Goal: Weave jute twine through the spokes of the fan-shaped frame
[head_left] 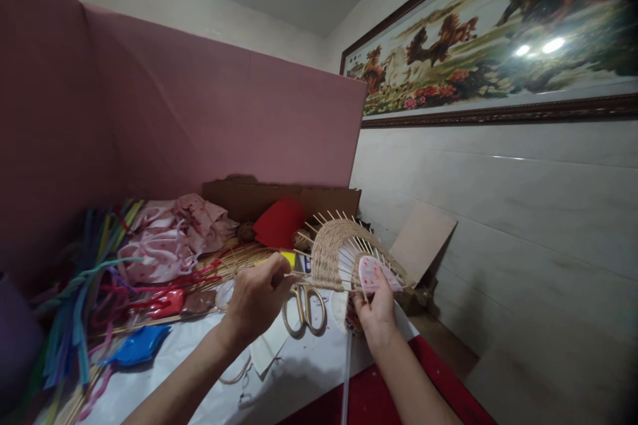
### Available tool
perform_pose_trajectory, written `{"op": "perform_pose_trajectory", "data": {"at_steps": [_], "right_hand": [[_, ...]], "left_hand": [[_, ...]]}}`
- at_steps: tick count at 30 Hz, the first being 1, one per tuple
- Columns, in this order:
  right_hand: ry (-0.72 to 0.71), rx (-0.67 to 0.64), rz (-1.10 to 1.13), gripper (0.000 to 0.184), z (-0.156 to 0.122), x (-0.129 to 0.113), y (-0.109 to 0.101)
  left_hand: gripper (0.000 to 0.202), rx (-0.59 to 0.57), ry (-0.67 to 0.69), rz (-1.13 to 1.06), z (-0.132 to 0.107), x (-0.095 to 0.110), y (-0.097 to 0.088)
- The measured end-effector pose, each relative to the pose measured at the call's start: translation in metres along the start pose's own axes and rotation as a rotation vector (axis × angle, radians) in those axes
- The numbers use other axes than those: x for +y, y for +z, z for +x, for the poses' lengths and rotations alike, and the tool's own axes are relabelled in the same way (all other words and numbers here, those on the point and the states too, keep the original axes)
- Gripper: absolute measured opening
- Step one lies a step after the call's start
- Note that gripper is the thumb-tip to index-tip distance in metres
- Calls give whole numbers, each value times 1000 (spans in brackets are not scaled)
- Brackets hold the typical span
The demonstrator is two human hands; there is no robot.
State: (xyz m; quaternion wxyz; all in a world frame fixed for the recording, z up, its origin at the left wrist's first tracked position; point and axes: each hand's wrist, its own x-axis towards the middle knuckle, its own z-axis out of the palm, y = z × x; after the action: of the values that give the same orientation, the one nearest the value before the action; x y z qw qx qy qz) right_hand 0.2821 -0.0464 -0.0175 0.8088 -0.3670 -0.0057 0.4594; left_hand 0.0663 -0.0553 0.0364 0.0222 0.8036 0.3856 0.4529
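A half-round woven fan [326, 249] of tan cord on thin spokes is held up over the table, its bare spoke tips sticking out along the outer edge. My right hand [379, 311] grips it near its base, thumb on the pink dotted patch [369, 272]. To its left, my left hand [260, 293] is closed in a pinch on a strand of cord [302, 275] that runs to the fan's left edge. Gold-handled scissors [323, 313] lie just below, between the two hands; their blades are hidden.
Pink dotted cloth [159, 246], coloured pipe cleaners [82, 299] and a blue packet [139, 344] fill the table's left side. Behind stand red paper [282, 222] and a cardboard box [323, 199]. A tan board [423, 242] leans against the right wall.
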Motion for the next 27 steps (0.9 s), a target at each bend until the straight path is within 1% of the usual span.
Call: {"op": "perform_pose_trajectory", "data": {"at_steps": [2, 6, 10, 14, 17, 21, 27], "right_hand": [[1, -1, 10, 26, 0, 0, 1], [1, -19, 36, 23, -2, -1, 3], [27, -40, 84, 21, -5, -2, 5], [31, -66, 74, 23, -5, -1, 5], [36, -84, 42, 25, -5, 0, 4], [59, -77, -13, 29, -6, 1, 3], [62, -117, -6, 29, -5, 3, 2]], "left_hand": [[14, 17, -87, -149, -2, -1, 6], [17, -66, -190, -451, -3, -1, 17], [18, -125, -223, -564, -2, 1, 20], [19, -143, -232, -546, -2, 1, 19], [20, -149, -216, -455, -2, -3, 18], [20, -137, -185, -361, -2, -8, 17], [18, -144, -149, -319, -2, -6, 15]]}}
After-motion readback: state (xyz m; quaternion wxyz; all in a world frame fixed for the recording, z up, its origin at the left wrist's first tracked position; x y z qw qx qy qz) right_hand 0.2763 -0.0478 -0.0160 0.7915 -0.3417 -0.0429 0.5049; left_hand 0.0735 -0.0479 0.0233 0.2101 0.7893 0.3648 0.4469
